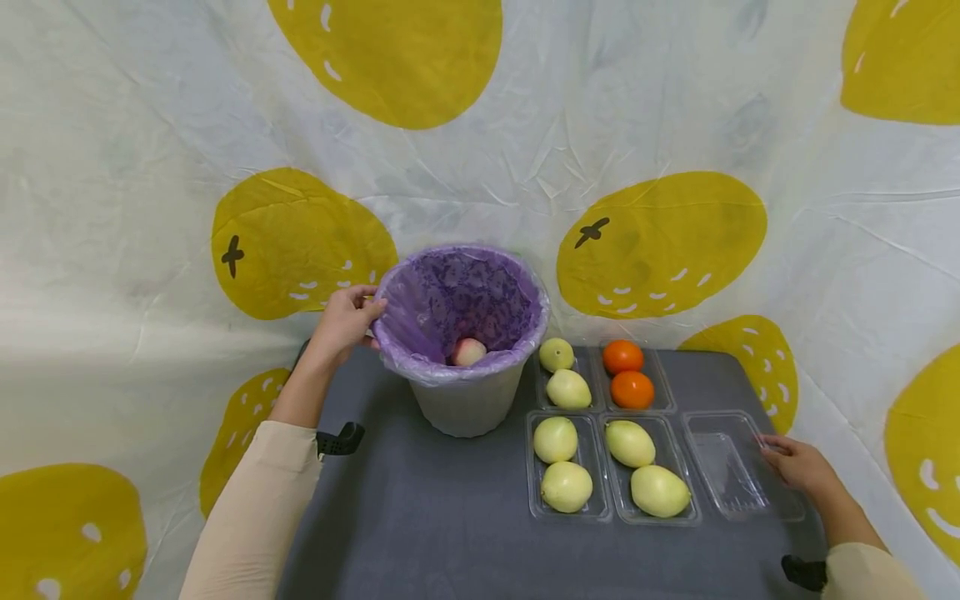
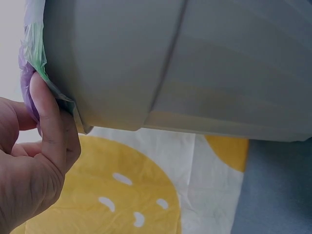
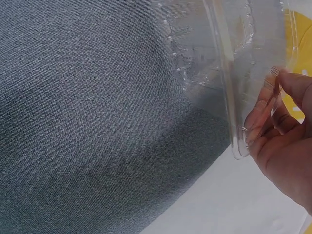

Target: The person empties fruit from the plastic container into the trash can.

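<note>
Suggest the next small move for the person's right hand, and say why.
Probably the right hand should settle the clear tray beside the four filled trays and let go: it looks empty, one pinkish fruit shows in the lined bin, and the left hand grips the bin's rim.

Soft, diffuse light fills the head view; a pale sheen crosses the left side of the backdrop [image 1: 67, 308]; a faint shadow darkens the counter [image 1: 427, 517] left of the bin [image 1: 465, 408]; glints edge the clear tray [image 3: 197, 61]; the left wrist view looks dimmer, slightly soft.
</note>
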`<state>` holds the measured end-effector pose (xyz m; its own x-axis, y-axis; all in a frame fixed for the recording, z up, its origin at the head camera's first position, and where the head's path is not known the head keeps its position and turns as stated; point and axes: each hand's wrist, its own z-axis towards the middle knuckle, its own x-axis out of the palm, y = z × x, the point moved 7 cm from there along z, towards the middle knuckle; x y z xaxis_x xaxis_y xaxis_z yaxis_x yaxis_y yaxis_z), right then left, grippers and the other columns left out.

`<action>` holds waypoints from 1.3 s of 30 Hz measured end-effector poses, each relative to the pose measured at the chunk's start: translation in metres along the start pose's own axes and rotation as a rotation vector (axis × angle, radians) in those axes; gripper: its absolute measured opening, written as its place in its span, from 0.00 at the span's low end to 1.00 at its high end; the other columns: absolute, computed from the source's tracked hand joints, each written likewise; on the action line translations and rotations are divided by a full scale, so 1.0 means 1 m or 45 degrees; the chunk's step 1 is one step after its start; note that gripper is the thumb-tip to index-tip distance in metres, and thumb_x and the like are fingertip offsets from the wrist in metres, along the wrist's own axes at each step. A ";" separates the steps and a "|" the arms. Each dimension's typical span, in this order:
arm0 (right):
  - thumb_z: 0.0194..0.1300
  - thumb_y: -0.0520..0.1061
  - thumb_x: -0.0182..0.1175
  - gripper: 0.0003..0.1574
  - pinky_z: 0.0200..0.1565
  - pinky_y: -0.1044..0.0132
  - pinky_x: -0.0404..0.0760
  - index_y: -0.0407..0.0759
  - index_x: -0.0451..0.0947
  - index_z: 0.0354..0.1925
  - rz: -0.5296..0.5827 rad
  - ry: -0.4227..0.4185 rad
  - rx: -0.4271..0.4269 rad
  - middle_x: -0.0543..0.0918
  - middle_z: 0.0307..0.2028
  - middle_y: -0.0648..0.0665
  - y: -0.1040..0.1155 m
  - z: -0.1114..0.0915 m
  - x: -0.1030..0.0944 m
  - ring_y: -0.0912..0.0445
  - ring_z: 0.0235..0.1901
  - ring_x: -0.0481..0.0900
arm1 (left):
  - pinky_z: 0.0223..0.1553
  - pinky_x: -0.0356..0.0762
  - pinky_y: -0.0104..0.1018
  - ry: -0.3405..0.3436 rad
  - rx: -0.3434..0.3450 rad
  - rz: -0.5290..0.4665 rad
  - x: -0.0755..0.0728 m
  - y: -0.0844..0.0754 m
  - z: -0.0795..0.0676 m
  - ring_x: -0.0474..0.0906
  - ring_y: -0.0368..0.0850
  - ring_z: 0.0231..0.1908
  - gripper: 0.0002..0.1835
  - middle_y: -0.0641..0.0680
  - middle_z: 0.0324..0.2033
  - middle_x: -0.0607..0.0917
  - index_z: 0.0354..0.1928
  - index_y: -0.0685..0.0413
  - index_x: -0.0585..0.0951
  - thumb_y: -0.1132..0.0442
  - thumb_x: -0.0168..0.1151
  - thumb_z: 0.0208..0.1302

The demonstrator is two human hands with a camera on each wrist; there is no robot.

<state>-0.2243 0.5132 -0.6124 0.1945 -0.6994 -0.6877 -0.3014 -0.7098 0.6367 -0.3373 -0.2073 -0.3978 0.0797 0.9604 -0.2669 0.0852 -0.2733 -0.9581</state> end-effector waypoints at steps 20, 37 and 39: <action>0.79 0.48 0.54 0.31 0.41 0.42 0.84 0.19 0.69 0.61 -0.238 -0.363 -0.170 0.76 0.55 0.16 0.044 -0.009 -0.017 0.23 0.52 0.76 | 0.23 0.86 0.32 0.000 -0.019 0.009 0.000 -0.001 -0.002 0.77 0.40 0.29 0.30 0.56 0.40 0.70 0.76 0.65 0.64 0.59 0.55 0.79; 0.77 0.40 0.59 0.21 0.30 0.70 0.85 0.24 0.75 0.59 -0.049 -0.266 -0.420 0.86 0.40 0.30 0.110 -0.023 0.010 0.71 0.29 0.81 | 0.23 0.86 0.32 0.007 -0.022 0.000 0.001 -0.001 -0.001 0.77 0.40 0.29 0.30 0.56 0.39 0.71 0.76 0.65 0.64 0.59 0.56 0.79; 0.77 0.40 0.59 0.22 0.32 0.68 0.88 0.23 0.74 0.60 -0.018 -0.203 -0.423 0.87 0.41 0.30 0.117 -0.024 0.017 0.64 0.31 0.86 | 0.23 0.86 0.32 0.009 -0.027 -0.003 0.001 -0.001 -0.002 0.77 0.40 0.29 0.31 0.56 0.39 0.70 0.77 0.64 0.63 0.59 0.56 0.79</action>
<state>-0.2341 0.4162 -0.5410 0.0410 -0.6860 -0.7265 0.0252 -0.7261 0.6871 -0.3357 -0.2065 -0.3965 0.0864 0.9607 -0.2638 0.1066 -0.2722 -0.9563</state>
